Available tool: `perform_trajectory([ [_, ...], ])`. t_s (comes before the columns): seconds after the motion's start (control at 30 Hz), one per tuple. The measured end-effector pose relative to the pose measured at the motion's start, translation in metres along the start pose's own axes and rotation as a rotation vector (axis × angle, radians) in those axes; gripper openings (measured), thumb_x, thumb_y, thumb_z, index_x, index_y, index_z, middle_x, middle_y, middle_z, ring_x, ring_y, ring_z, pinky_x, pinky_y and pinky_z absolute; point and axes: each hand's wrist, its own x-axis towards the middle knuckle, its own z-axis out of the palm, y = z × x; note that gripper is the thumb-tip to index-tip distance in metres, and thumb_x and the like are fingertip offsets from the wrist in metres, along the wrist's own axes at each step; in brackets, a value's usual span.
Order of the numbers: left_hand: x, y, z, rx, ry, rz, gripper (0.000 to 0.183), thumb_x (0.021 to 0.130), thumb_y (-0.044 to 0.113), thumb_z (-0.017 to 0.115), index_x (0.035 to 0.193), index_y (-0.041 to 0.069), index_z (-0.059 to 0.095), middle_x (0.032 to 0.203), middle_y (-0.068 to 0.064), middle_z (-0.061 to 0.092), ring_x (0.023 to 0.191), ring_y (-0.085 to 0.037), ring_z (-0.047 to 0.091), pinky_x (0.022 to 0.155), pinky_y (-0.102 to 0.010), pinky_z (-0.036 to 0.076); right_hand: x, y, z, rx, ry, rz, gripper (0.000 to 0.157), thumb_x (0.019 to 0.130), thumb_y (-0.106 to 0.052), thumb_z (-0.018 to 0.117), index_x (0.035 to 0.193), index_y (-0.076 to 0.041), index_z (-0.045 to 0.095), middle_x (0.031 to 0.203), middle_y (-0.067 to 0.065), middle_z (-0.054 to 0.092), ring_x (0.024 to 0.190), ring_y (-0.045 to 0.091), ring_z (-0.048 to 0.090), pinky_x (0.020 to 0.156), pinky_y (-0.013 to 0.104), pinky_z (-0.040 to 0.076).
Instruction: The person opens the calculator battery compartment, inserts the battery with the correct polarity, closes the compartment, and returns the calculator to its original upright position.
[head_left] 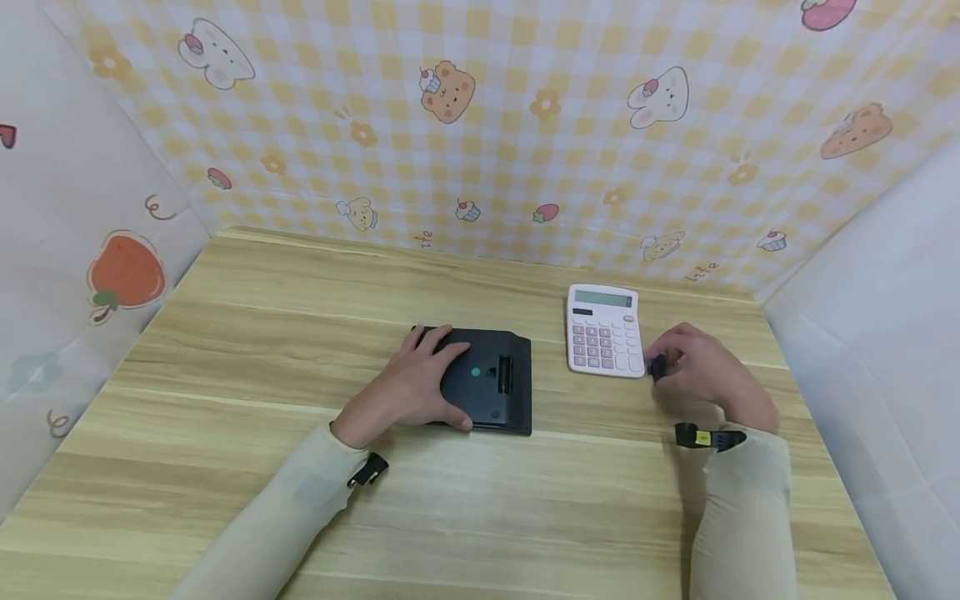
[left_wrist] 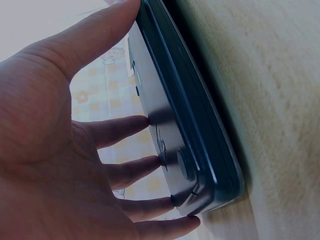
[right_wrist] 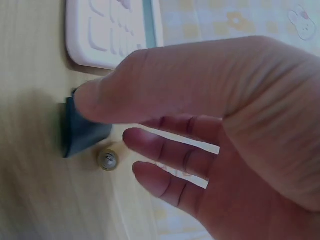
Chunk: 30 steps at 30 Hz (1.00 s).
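**Right grip [head_left: 697, 367] pinches, left grip [head_left: 412, 383] spreads**

We see the right grip nipping a small dark piece [head_left: 658, 367] beside the pale pink calculator [head_left: 604, 331], at its four o'clock corner. The left grip lies wide across the black electronic device [head_left: 483, 390], thumb at its six o'clock edge; we judge this steadies it. The device rests back-up on the counter [head_left: 480, 517], probably to expose the battery compartment [head_left: 506, 374], at three o'clock from that grip. The calculator sits at two o'clock from the device.

Only the right wrist view gives us what looks like a battery [right_wrist: 108, 159], end-on, at five o'clock from the piece. The left wrist view best shows us the device's thickness.
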Motion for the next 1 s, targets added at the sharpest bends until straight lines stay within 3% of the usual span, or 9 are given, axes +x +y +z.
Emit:
perform_trajectory([
  [0.2, 0.0, 0.0, -0.001, 0.005, -0.001, -0.005, 0.113, 0.078, 0.05, 0.101, 0.169, 0.012, 0.045, 0.18, -0.017, 0.021, 0.164, -0.054, 0.009, 0.124, -0.071, 0.029, -0.006, 0.008, -0.008, 0.002, 0.105, 0.031, 0.034, 0.088, -0.001, 0.082, 0.122, 0.0, 0.076, 0.133, 0.026, 0.063, 0.115, 0.048, 0.062, 0.092, 0.064, 0.053],
  [0.47, -0.001, 0.0, -0.002, -0.001, -0.002, -0.006, 0.112, 0.078, 0.049, 0.101, 0.169, 0.012, 0.045, 0.18, -0.017, 0.021, 0.164, -0.054, 0.009, 0.124, -0.071, 0.029, -0.008, 0.018, -0.01, -0.003, 0.171, 0.047, 0.041, 0.093, 0.0, 0.078, 0.133, 0.005, 0.071, 0.14, 0.029, 0.062, 0.12, 0.053, 0.062, 0.092, 0.069, 0.054],
  [1.0, -0.001, 0.002, -0.002, 0.004, -0.006, -0.01, 0.113, 0.078, 0.049, 0.101, 0.169, 0.013, 0.045, 0.18, -0.017, 0.021, 0.164, -0.053, 0.009, 0.125, -0.07, 0.028, -0.002, 0.031, -0.002, 0.027, 0.155, 0.079, 0.052, 0.094, 0.0, 0.076, 0.143, 0.008, 0.063, 0.14, 0.03, 0.06, 0.12, 0.053, 0.063, 0.09, 0.066, 0.055],
])
